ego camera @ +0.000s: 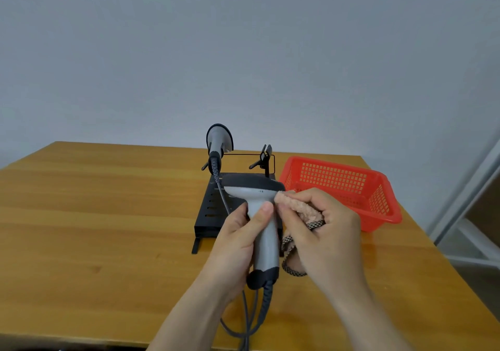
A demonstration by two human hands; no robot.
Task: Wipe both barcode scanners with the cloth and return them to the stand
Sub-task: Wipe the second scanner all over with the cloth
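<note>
Scanner (263, 215), gray with a dark head and a dark cap at the foot of its handle, is held upright above the near middle of the wooden surface (94, 215), in front of the black stand (213, 207). The left hand (240, 239) comes up from below with the forearm angled inward. Its fingers (266, 208) are wrapped round the handle, and the thumb lies across the front just under the head. The right hand (324, 223) reaches in from the right with its back turned up and the wrist slightly bent. Its fingers (303, 196) are curled tight on a bunched pink cloth (297, 210) and press the fuzzy end against the right side of the scanner's neck, where handle meets head. A checkered edge of the cloth hangs below that hand, beside the handle. A gray cord (251, 318) runs from the handle's foot down past the near edge of the surface. The second scanner (217, 139) sits in the stand's left holder, head up, with its own cord trailing down over the stand's base. The right holder (263, 158), a black clip, carries nothing. A red basket (351, 188) with slotted walls stands just right of the stand. A tiny mark on the held scanner's head is too small to read.
</note>
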